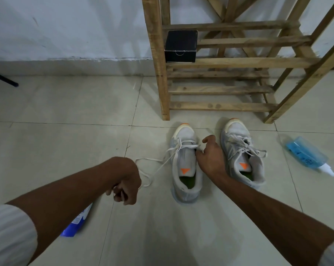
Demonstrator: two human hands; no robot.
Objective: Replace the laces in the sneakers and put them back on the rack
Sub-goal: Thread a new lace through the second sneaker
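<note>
1. On the tiled floor (66, 131), just in front of the wooden rack (220, 106), two pale grey sneakers are being kept upright side by side, with toes pointing at the rack. Neither is standing on a shelf.
2. Left sneaker (186, 162): the white lace (187, 146) is being carried only by the eyelet rows near the toe; the rows nearer the collar are showing bare.
3. The loose length of that lace is trailing off to the left across the floor, looping once and running into the left hand.
4. Left hand (126, 186): grip narrow, fingers curled into a fist, with the lace end being held inside it. The hand is being held to the left of the left sneaker, well apart from it.
5. Right hand (210, 158): it is being rested between the two sneakers, with fingertips touching the right eyelet edge of the left sneaker and the thumb sticking forward. Grip state cannot be told: the back of the hand is hiding whether lace is being pinched or the shoe only pressed.
6. Right sneaker (237, 131): laced, with ends lying loose over its right side, just beside the right wrist.
7. Orange triangles are being shown on both tongues, green insoles inside.
8. A black box (180, 45) is being carried on the upper of the two rack shelves in view, against the left post.
9. A blue spray bottle (306, 154) is lying on its side on the floor, right of the right sneaker. A blue-and-white pack (74, 225) is being partly hidden by the left forearm.
</note>
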